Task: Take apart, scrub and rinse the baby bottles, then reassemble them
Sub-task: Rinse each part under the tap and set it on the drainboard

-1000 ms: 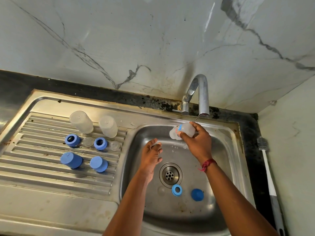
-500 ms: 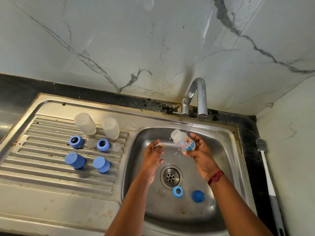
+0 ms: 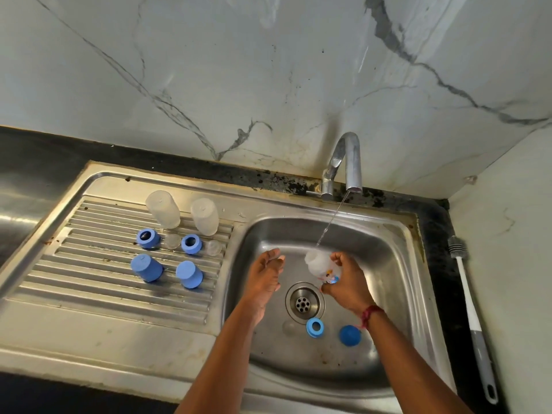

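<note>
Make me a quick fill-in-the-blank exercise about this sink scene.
The clear plastic baby bottle under the chrome tap stream is gripped by the ___ hand.
___ upturned clear bottles stand on the ribbed steel draining board.
A blue screw ring and a round blue cap lie inside the steel ___.
Missing words: right; two; sink.

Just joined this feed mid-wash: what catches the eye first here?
The right hand holds a clear bottle under the thin stream from the tap, while the left hand hovers open beside it. Two upturned bottles, blue rings and caps stand on the drainboard at left; another ring and cap lie by the drain.
</note>
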`<state>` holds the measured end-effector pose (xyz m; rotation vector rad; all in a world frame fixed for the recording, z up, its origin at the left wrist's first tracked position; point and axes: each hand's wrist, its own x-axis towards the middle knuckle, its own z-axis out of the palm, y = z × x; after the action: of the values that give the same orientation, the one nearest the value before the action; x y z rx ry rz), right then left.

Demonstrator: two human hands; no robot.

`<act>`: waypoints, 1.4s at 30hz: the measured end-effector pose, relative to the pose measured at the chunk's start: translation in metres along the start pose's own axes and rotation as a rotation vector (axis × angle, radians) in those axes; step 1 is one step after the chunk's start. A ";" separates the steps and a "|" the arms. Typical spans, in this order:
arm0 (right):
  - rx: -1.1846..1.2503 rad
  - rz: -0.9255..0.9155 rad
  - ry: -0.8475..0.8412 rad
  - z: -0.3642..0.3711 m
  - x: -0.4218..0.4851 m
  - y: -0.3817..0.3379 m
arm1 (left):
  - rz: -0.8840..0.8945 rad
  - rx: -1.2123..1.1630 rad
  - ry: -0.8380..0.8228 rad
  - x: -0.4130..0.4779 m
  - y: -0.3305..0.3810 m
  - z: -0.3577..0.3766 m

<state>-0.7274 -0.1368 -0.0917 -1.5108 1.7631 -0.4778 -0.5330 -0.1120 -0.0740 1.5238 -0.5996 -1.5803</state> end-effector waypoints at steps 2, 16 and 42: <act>-0.123 -0.019 0.019 -0.002 -0.002 0.001 | -0.007 0.067 -0.005 -0.004 -0.004 -0.004; 0.412 0.009 0.152 -0.020 -0.056 -0.026 | 0.032 0.078 0.002 -0.050 -0.015 -0.021; 0.980 0.175 -0.086 0.000 -0.090 -0.055 | 0.114 -0.023 0.113 -0.114 0.011 -0.016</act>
<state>-0.6885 -0.0636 -0.0264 -0.6623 1.2516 -0.9799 -0.5252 -0.0212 -0.0032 1.5238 -0.5920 -1.4013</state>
